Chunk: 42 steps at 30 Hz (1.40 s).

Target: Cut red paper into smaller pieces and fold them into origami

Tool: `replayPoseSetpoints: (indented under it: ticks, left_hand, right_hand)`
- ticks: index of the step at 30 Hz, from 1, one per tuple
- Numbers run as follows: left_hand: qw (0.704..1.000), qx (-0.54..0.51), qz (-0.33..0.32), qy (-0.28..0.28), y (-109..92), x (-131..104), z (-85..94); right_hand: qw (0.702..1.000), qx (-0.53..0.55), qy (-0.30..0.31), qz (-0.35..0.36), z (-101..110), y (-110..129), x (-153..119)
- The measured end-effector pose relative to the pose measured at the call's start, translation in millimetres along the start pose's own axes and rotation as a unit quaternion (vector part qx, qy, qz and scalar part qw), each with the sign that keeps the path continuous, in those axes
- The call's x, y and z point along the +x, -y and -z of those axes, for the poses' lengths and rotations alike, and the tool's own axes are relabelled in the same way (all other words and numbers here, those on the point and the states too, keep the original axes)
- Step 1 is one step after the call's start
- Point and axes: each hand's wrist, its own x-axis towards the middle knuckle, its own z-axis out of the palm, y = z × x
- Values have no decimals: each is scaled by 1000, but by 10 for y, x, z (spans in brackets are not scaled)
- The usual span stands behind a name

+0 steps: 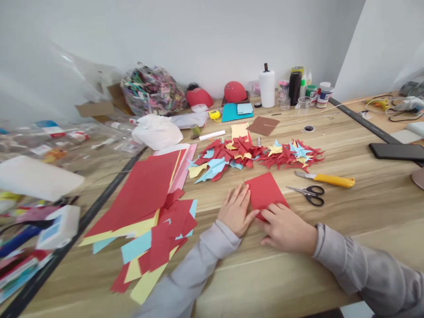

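The lower edge and lower-left corner of the red paper (266, 190) were hidden under the person's hands, so any fold there could not be made out. The left sleeve (212, 251) ran out of view at the bottom and the right sleeve (357, 260) at the right; the black slab-shaped device (397, 151) was cut off by the right edge, and the plastic packaging (53, 137) at far left was smeared by blur. What showed of the paper was plain, matte and four-sided, turned slightly askew, lying on the wooden table (331, 274) between the scrap paper pieces (165, 234) and the black-handled scissors (311, 194). The left hand (234, 210) lay flat with fingers extended, its fingertips at the paper's left edge, gripping nothing. The right hand (286, 227) had its fingers bent over the lower edge; whether it pinched the paper or only pressed it could not be told. Beyond the paper sat a heap of folded paper pieces (218, 161), mostly red, some pale blue and yellow.
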Motion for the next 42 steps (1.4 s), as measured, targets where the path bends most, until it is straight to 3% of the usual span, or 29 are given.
replayPoseSetpoints:
  ticks: [4, 7, 16, 22, 29, 33, 42]
  left_hand:
    - [1000, -3, -10, -27, -308, -242, 19]
    - [999, 8, -8, -35, -427, -312, 12]
    - [999, 35, 23, -28, -425, -238, 9]
    - [998, 52, 30, -15, -285, -84, 7]
    - [997, 60, 35, 46, -123, 138, 49]
    - [997, 55, 19, 41, -21, 169, 41]
    - [998, -44, -37, 21, 495, 193, -24]
  right_hand:
    - [1000, 19, 9, -4, -5, -3, 4]
    - [999, 31, 8, -6, 7, 1, 1]
    - [999, 31, 19, -7, 64, 7, -4]
    - [999, 25, 25, -2, 46, 1, -10]
    - [999, 29, 29, -4, 52, -17, -12]
    - [999, 36, 26, -2, 62, -17, -13]
    - [999, 35, 34, -17, 70, -24, -3]
